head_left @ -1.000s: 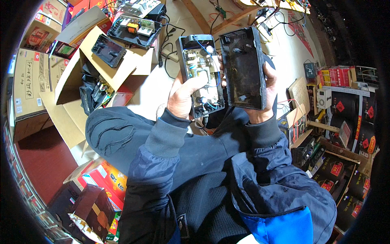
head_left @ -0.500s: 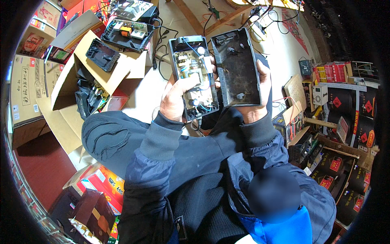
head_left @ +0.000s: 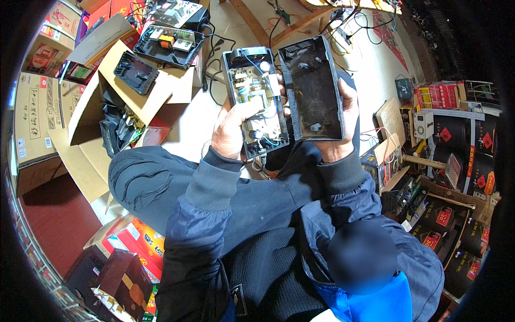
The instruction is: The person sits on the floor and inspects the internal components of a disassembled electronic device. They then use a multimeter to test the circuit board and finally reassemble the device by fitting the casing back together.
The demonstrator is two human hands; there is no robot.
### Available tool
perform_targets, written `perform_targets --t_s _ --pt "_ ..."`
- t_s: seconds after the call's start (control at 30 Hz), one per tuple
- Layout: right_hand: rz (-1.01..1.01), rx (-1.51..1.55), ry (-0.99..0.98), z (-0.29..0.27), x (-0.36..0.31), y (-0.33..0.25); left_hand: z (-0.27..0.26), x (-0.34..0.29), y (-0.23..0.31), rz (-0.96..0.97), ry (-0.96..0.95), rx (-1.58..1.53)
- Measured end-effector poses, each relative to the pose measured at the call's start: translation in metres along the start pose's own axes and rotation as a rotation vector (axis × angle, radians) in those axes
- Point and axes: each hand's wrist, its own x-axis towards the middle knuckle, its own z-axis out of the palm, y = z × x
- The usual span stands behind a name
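In my left hand is an opened black power-supply housing with a circuit board inside. My thumb lies over its left edge onto the board, and fingertips show at its right side. Blue wires run along the board, and a black cable leaves the lower end. Close beside it, my right hand grips the matching black cover, its hollow inside turned up. The thumb presses the cover's right wall; most of the other fingers are hidden beneath. Both parts are held above my crossed legs.
An opened cardboard box with black scraps stands at the left; a small black cover rests on its flap. Behind it lies another opened device. A wooden stand and loose cables are ahead. Stacked dark boxes line the right.
The cover in my right hand has tilted very slightly. My left hand and the housing stay in place.
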Motion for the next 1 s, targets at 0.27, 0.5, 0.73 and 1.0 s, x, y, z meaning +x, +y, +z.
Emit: perform_targets --t_s 0.27,0.5,0.73,1.0 --pt "-0.014 -0.011 0.028 0.010 0.001 0.003 -0.005 0.000 -0.002 -0.018 -0.003 -0.109" --pt "-0.047 -0.047 0.035 0.007 0.006 0.002 -0.023 0.003 -0.002 0.000 0.108 -0.160" --pt "0.042 0.152 -0.130 -0.006 0.009 0.000 -0.029 0.000 0.009 0.022 0.082 -0.127" --pt "0.097 0.199 -0.217 -0.003 0.010 0.001 -0.032 -0.019 0.021 0.126 0.058 -0.052"
